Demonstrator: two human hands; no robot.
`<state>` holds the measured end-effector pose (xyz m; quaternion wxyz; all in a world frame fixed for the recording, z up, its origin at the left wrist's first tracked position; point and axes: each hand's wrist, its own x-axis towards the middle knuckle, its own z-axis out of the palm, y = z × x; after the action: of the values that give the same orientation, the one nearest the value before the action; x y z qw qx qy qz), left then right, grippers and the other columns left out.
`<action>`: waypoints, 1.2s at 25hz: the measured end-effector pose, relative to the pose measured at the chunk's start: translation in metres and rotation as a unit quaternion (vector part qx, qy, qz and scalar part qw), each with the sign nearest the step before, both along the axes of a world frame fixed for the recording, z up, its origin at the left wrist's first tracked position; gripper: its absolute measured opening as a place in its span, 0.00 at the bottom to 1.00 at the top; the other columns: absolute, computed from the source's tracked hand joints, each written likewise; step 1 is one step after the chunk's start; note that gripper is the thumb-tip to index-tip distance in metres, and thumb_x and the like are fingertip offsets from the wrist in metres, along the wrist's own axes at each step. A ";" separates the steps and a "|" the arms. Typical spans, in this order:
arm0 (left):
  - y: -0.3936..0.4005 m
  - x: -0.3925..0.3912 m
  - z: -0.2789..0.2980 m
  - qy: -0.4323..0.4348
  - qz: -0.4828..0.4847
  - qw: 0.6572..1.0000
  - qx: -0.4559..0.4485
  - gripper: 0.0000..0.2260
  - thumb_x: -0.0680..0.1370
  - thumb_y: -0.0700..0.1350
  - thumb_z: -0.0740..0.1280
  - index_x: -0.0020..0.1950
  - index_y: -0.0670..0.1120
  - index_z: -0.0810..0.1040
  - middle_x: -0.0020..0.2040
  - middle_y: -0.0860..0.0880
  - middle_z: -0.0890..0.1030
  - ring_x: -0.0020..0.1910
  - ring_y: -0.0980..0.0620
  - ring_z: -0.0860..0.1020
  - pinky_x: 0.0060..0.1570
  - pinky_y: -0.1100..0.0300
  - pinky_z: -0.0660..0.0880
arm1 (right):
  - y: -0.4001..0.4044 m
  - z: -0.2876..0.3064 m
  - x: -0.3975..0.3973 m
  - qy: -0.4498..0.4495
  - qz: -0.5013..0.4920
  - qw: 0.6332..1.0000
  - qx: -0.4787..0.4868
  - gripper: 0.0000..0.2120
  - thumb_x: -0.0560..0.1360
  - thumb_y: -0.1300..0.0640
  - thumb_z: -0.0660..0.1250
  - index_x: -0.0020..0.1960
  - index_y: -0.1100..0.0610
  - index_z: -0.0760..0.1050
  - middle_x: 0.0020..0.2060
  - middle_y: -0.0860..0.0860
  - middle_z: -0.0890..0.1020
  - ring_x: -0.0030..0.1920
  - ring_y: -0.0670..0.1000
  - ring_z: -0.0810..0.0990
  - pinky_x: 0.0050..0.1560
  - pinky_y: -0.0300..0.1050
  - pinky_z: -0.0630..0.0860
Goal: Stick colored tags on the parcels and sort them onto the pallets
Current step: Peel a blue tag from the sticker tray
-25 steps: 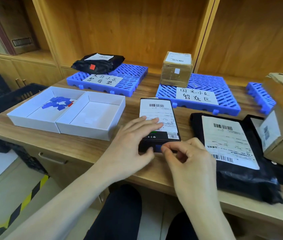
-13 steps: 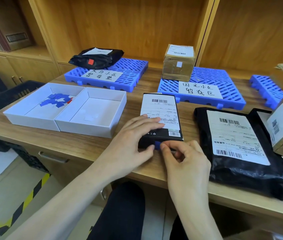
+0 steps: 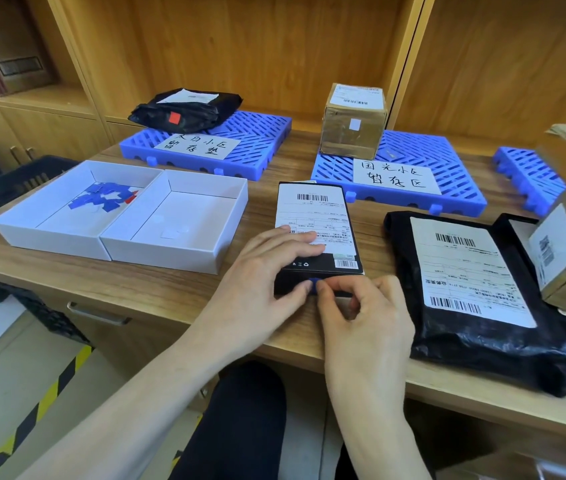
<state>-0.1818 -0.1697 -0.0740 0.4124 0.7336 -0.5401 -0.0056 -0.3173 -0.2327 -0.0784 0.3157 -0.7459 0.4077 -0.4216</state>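
Head view: a flat black box parcel (image 3: 316, 233) lies on the wooden desk (image 3: 205, 306). Left hand (image 3: 267, 275) rests flat across its label, fingers spread. Right hand (image 3: 361, 317) pinches a blue tag (image 3: 314, 282) against the box's near edge.

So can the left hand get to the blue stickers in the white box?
Probably yes. The left hand is pressing on the black parcel, but the white box is open-topped and close, with nothing covering the blue stickers.
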 end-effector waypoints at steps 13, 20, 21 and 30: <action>0.002 0.002 0.002 -0.002 -0.006 1.000 0.001 0.19 0.75 0.45 0.72 0.66 0.55 0.78 0.69 0.62 0.75 0.74 0.58 0.65 0.74 0.54 0.63 | -0.005 0.005 0.000 0.014 0.009 1.000 -0.002 0.26 0.71 0.50 0.76 0.65 0.44 0.69 0.54 0.44 0.71 0.43 0.38 0.72 0.43 0.33 0.64; 0.005 0.002 0.008 0.008 -0.007 0.999 0.031 0.24 0.73 0.41 0.71 0.67 0.57 0.77 0.69 0.64 0.74 0.74 0.62 0.63 0.75 0.55 0.61 | -0.002 0.007 -0.003 0.039 0.020 0.999 0.000 0.21 0.76 0.59 0.67 0.65 0.44 0.69 0.54 0.45 0.71 0.44 0.41 0.76 0.43 0.31 0.68; 0.006 0.001 0.011 0.025 -0.006 0.999 0.031 0.24 0.72 0.40 0.71 0.66 0.58 0.77 0.69 0.65 0.74 0.74 0.63 0.64 0.75 0.56 0.61 | -0.003 0.009 -0.003 0.030 0.017 0.999 -0.013 0.20 0.75 0.59 0.66 0.65 0.45 0.69 0.55 0.44 0.70 0.46 0.42 0.75 0.46 0.30 0.68; 0.006 -0.005 0.017 0.238 0.143 0.960 -0.028 0.18 0.80 0.43 0.66 0.69 0.55 0.74 0.64 0.62 0.77 0.61 0.67 0.74 0.50 0.84 0.65 | -0.028 0.030 0.009 0.139 0.046 0.988 0.057 0.17 0.82 0.48 0.57 0.67 0.51 0.74 0.53 0.47 0.71 0.49 0.46 0.69 0.49 0.36 0.61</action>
<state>-0.1865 -0.1638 -0.0566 0.5456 0.7691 -0.3155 -0.1060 -0.3080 -0.2611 -0.0487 0.3175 -0.7958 0.4363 -0.2749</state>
